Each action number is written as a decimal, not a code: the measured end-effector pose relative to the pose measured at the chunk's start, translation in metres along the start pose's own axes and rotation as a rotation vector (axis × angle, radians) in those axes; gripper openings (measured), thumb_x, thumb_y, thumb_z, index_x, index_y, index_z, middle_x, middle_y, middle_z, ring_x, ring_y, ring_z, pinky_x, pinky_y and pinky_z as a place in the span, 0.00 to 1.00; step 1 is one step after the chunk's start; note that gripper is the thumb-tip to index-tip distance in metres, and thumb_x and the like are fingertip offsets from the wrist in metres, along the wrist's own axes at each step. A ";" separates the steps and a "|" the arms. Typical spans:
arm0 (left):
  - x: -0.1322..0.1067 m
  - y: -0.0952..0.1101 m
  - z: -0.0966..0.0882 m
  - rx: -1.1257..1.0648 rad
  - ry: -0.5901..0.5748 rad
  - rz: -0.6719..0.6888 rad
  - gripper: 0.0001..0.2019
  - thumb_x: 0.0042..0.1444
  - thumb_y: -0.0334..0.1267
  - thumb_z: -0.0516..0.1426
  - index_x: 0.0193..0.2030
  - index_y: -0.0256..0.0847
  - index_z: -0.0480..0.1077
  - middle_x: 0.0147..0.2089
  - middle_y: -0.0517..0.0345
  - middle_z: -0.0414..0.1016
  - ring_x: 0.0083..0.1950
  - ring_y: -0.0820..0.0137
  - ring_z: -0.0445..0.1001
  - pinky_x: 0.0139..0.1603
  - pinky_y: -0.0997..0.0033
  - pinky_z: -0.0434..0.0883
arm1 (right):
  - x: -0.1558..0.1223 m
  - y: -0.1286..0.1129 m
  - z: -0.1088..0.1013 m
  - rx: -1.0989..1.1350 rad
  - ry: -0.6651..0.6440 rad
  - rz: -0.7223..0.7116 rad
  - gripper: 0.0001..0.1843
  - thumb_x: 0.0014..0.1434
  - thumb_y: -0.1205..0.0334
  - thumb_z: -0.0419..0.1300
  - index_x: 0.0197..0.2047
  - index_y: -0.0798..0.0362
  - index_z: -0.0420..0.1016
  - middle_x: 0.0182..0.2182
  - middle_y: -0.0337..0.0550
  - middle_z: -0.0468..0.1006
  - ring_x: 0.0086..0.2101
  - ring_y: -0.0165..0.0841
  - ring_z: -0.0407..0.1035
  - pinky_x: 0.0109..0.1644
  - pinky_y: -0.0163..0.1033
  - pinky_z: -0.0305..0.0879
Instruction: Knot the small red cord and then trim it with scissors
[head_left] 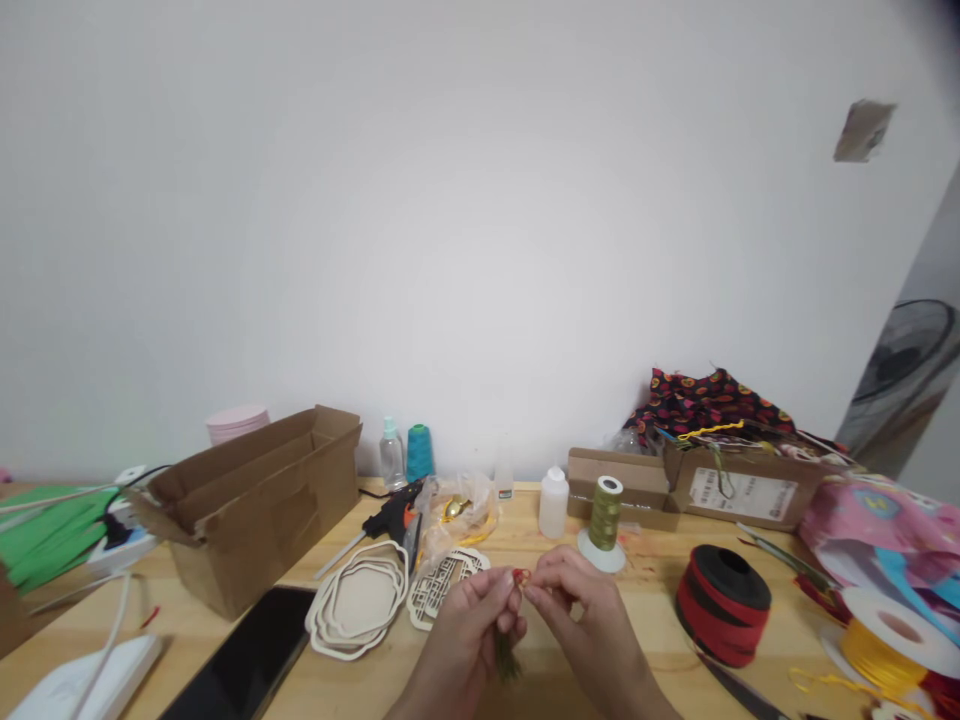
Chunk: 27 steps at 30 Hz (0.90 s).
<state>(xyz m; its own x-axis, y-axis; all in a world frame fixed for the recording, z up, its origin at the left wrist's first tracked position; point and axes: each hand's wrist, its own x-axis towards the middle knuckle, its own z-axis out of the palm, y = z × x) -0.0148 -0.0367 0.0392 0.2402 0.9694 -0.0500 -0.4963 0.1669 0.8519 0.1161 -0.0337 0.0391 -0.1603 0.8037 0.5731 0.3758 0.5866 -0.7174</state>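
Observation:
My left hand [476,612] is closed around a small green tassel [507,660], whose loose threads hang below the fingers. At its top a small red and yellowish piece [520,577] pokes out between my fingertips. My right hand [589,615] pinches close beside that piece; what lies between its fingertips is too small to make out. Behind my hands, cut-out wooden lattice pieces [450,585] and a stack of wavy-edged wooden frames [356,605] lie on the table. A spool of olive-green thread [606,515] stands just beyond my right hand.
An open cardboard box [262,515], a phone [244,655] and a glue gun [390,515] are on the left. A white squeeze bottle [553,503] stands near the wall. To the right are a red ribbon spool [724,605], yellow cord spool [881,650], scissors blade [739,690] and cloth-filled box [742,487].

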 end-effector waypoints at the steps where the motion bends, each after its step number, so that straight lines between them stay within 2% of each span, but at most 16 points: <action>1: -0.001 0.001 0.000 -0.020 0.003 -0.012 0.13 0.40 0.43 0.62 0.19 0.35 0.65 0.15 0.68 0.57 0.18 0.82 0.53 0.23 0.80 0.58 | 0.001 0.000 0.001 0.029 0.001 0.038 0.10 0.53 0.61 0.55 0.24 0.55 0.72 0.23 0.42 0.69 0.24 0.29 0.62 0.25 0.32 0.57; 7: -0.001 0.004 0.002 -0.064 -0.001 -0.032 0.13 0.42 0.40 0.61 0.18 0.34 0.65 0.15 0.67 0.57 0.18 0.81 0.54 0.25 0.80 0.59 | 0.003 0.001 0.004 0.245 -0.019 0.287 0.14 0.50 0.54 0.56 0.23 0.57 0.70 0.23 0.41 0.69 0.23 0.29 0.61 0.21 0.31 0.53; 13: 0.000 0.001 -0.002 -0.066 -0.024 -0.013 0.12 0.44 0.39 0.60 0.17 0.34 0.65 0.14 0.67 0.57 0.18 0.81 0.53 0.23 0.80 0.58 | 0.002 0.001 0.005 0.338 -0.044 0.343 0.17 0.47 0.50 0.59 0.22 0.58 0.70 0.20 0.39 0.68 0.20 0.26 0.57 0.21 0.30 0.52; 18: 0.001 -0.001 -0.006 -0.104 -0.022 -0.039 0.10 0.46 0.37 0.59 0.20 0.34 0.66 0.15 0.67 0.57 0.18 0.82 0.56 0.24 0.81 0.58 | 0.002 0.008 0.002 0.640 -0.107 0.520 0.22 0.43 0.44 0.60 0.24 0.58 0.72 0.18 0.37 0.67 0.19 0.24 0.57 0.20 0.28 0.54; 20: 0.001 -0.001 -0.006 -0.106 -0.029 -0.038 0.10 0.46 0.37 0.59 0.20 0.34 0.66 0.15 0.68 0.56 0.18 0.82 0.55 0.23 0.82 0.58 | 0.003 0.010 0.000 0.715 -0.122 0.568 0.22 0.44 0.44 0.59 0.26 0.58 0.74 0.22 0.41 0.70 0.21 0.26 0.61 0.22 0.28 0.57; 23: 0.001 0.000 -0.005 -0.108 -0.040 -0.035 0.11 0.46 0.37 0.59 0.19 0.34 0.65 0.15 0.68 0.56 0.18 0.82 0.54 0.23 0.82 0.58 | 0.003 0.010 -0.001 0.782 -0.132 0.601 0.23 0.46 0.43 0.58 0.28 0.57 0.76 0.25 0.45 0.75 0.27 0.29 0.67 0.31 0.33 0.62; 25: 0.001 0.001 -0.005 -0.106 -0.041 -0.031 0.12 0.45 0.37 0.59 0.18 0.34 0.64 0.15 0.68 0.55 0.18 0.83 0.53 0.22 0.82 0.57 | 0.004 0.009 0.000 0.816 -0.164 0.594 0.24 0.47 0.42 0.56 0.29 0.57 0.76 0.25 0.46 0.76 0.30 0.31 0.69 0.38 0.36 0.63; 27: 0.001 0.002 -0.004 -0.101 -0.040 -0.026 0.12 0.46 0.37 0.59 0.18 0.34 0.64 0.15 0.68 0.55 0.18 0.83 0.53 0.22 0.82 0.56 | 0.003 0.006 0.002 0.808 -0.197 0.557 0.23 0.48 0.43 0.56 0.31 0.56 0.76 0.26 0.46 0.76 0.30 0.32 0.69 0.40 0.38 0.62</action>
<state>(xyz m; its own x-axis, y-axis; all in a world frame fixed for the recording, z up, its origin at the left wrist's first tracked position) -0.0190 -0.0347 0.0391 0.2861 0.9569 -0.0491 -0.5707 0.2113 0.7935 0.1160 -0.0273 0.0359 -0.3265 0.9439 0.0502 -0.2783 -0.0452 -0.9594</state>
